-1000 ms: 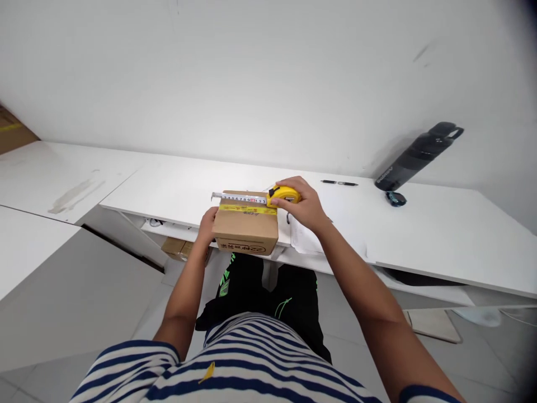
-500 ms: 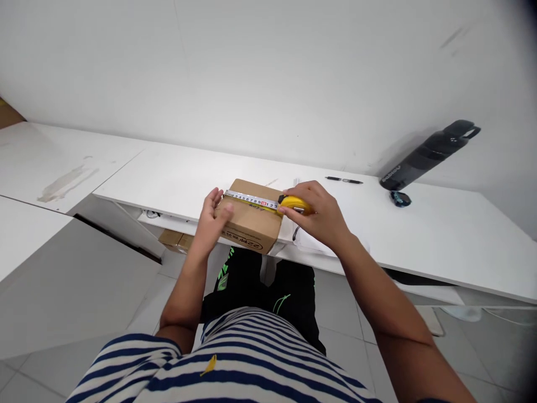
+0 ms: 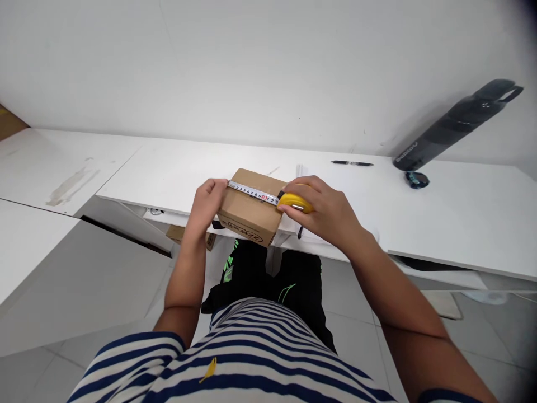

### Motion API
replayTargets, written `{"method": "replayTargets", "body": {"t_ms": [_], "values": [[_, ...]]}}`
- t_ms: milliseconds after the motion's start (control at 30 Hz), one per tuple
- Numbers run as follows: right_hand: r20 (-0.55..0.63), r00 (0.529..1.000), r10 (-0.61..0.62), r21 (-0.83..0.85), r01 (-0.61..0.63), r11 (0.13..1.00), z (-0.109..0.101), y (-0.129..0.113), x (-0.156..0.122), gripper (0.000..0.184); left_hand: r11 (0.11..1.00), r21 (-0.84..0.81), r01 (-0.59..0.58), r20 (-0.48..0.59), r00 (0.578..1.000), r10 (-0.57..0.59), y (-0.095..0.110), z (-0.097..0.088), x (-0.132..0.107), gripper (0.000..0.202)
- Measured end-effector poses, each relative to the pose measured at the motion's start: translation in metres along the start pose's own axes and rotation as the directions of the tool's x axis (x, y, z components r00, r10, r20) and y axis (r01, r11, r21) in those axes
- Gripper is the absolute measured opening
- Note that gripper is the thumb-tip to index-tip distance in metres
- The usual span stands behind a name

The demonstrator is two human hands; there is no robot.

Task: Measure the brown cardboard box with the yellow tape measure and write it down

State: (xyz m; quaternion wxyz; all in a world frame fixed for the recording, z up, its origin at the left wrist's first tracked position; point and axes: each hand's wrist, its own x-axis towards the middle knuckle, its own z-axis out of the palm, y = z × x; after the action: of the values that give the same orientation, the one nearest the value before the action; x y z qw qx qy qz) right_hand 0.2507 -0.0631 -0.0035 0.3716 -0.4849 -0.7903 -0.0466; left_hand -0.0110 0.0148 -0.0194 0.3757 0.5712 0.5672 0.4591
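On white desk (image 3: 176, 179): cardboard box (image 3: 247, 215), printed label illegible. Left hand (image 3: 206, 202) fingers curled, pinning tape blade (image 3: 251, 193), numerals 3–9 showing. Right hand (image 3: 325, 211) clasps yellow tape measure (image 3: 293, 202).

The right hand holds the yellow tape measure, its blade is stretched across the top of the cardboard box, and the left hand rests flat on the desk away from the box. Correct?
Not quite. In the head view the left hand is not flat on the desk: it grips the left end of the cardboard box, at the blade's tip. The rest stands: the right hand holds the yellow tape measure, blade across the box top.
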Motion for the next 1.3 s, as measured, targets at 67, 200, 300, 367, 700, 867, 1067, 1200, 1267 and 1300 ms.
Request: {"method": "replayTargets", "body": {"t_ms": [67, 200, 300, 367, 700, 867, 1067, 1200, 1267, 1300], "values": [[0.001, 1.0, -0.011, -0.025, 0.011, 1.0, -0.001, -0.001, -0.001, 0.021, 0.996, 0.081, 0.026, 0.073, 0.997, -0.032, 0.005, -0.002, 0.014, 0.04], [0.014, 1.0, -0.001, -0.099, 0.002, 0.995, -0.002, -0.004, -0.004, 0.023, 0.983, 0.037, 0.181, 0.352, 0.918, -0.182, 0.004, -0.002, 0.03, 0.057], [0.039, 0.999, 0.014, -0.148, -0.008, 0.989, -0.002, -0.004, -0.008, 0.026, 0.976, -0.009, 0.218, 0.46, 0.867, -0.189, 0.001, -0.003, 0.032, 0.056], [0.044, 0.999, 0.018, -0.173, -0.01, 0.985, -0.003, -0.003, -0.01, 0.026, 0.982, 0.008, 0.191, 0.475, 0.863, -0.172, 0.002, -0.003, 0.032, 0.054], [0.05, 0.998, 0.034, -0.217, -0.022, 0.976, -0.007, 0.0, -0.016, 0.025, 0.99, 0.092, 0.104, 0.456, 0.88, -0.135, 0.007, 0.004, 0.033, 0.045], [0.031, 1.0, 0.005, -0.228, 0.002, 0.974, -0.016, 0.002, -0.028, 0.024, 0.98, 0.197, -0.018, 0.45, 0.89, -0.074, 0.01, 0.007, 0.03, 0.04], [-0.035, 0.999, -0.004, -0.213, -0.004, 0.977, -0.029, 0.006, -0.043, 0.024, 0.967, 0.245, -0.064, 0.445, 0.894, -0.054, 0.011, 0.008, 0.03, 0.04], [-0.034, 0.999, -0.031, -0.2, 0.024, 0.979, -0.027, 0.01, -0.039, 0.025, 0.982, 0.188, -0.013, 0.434, 0.898, -0.071, 0.009, 0.008, 0.027, 0.04], [-0.039, 0.998, -0.058, -0.193, 0.049, 0.98, -0.023, 0.014, -0.036, 0.025, 0.981, 0.196, -0.006, 0.426, 0.901, -0.079, 0.008, 0.008, 0.028, 0.039], [-0.048, 0.996, -0.076, -0.193, 0.066, 0.979, -0.021, 0.015, -0.035, 0.024, 0.978, 0.21, -0.009, 0.424, 0.902, -0.083, 0.008, 0.008, 0.029, 0.038]]}}
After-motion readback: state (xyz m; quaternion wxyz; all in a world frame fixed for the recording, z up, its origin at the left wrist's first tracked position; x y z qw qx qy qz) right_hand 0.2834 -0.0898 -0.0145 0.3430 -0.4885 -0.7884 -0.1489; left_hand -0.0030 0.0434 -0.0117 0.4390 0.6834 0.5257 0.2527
